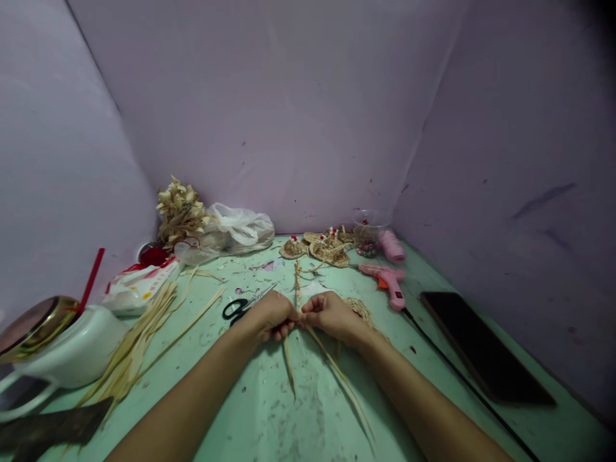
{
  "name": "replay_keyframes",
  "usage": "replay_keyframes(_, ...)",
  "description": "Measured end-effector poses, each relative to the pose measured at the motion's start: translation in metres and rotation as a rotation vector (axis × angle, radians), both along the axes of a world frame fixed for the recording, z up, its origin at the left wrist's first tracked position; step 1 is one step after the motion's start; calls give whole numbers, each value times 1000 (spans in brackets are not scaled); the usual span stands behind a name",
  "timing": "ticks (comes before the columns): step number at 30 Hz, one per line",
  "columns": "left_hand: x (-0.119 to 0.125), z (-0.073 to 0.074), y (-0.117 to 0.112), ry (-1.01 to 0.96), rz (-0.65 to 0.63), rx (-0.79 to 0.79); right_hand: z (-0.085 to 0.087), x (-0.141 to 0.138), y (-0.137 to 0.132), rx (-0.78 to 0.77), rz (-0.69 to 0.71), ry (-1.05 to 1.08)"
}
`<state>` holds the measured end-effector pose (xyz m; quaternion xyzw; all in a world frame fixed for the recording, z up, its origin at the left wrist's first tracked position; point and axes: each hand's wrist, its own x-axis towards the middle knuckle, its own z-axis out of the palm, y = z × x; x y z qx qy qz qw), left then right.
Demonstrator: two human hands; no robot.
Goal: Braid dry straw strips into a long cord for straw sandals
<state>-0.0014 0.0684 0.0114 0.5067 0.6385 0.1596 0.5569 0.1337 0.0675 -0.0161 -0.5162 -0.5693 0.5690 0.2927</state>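
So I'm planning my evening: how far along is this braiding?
Done: a short plaited length stretches out ahead, and small woven pieces sit at the back. In hand: the left hand and right hand pinch the plait's near end. Left: long loose strands trail toward the person, and a pile of strips lies untouched at the left.

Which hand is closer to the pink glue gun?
The right hand. It pinches the straw braid just left of the glue gun; the left hand pinches the same braid farther left, beside the scissors.
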Motion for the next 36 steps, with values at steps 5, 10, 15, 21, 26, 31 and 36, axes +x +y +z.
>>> replay_keyframes(5,8,0,-5,96,33,113,6,-4,-6,339,-34,-474)
replay_keyframes(10,10,-3,-6,62,92,75,28,-7,-20,403,-24,-724)
replay_keyframes(15,6,-3,-3,-12,80,-14,37,-15,-29,499,73,-842)
replay_keyframes(21,-8,-8,3,-87,-64,125,48,-15,-37,486,198,-812)
replay_keyframes(26,-19,-10,10,-137,-155,36,38,6,-12,256,-14,-416)
replay_keyframes(31,-19,-9,9,-189,-145,33,19,0,0,-77,-178,16)
replay_keyframes(36,-17,-13,9,-204,-145,35,24,-16,-15,-273,-79,87)
